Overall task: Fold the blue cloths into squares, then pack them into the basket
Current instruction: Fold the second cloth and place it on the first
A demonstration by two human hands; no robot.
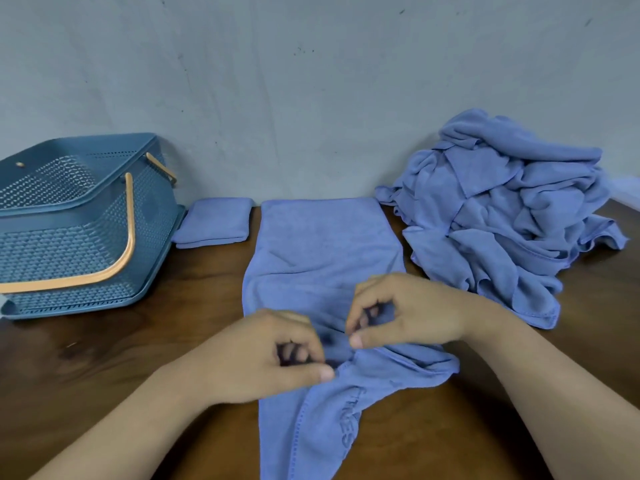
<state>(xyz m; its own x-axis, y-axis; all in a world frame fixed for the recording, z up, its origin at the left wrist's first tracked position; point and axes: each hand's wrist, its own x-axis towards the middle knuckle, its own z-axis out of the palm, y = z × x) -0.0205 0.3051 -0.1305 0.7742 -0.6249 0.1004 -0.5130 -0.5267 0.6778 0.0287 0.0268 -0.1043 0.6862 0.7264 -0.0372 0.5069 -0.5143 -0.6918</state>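
Note:
A long blue cloth (322,244) lies down the middle of the brown table, its near end bunched and hanging toward me. My left hand (263,358) pinches the cloth's edge near the middle. My right hand (405,313) pinches the same edge just beside it, thumb and fingers curled. A folded blue cloth square (214,221) lies at the back, between the spread cloth and the basket. The dark blue plastic basket (62,244) with orange handles stands at the left, tilted; nothing shows inside it.
A tall pile of several crumpled blue cloths (502,209) sits at the back right, close to the spread cloth. A grey wall (311,81) runs behind the table. Bare brown tabletop (138,341) shows at the front left.

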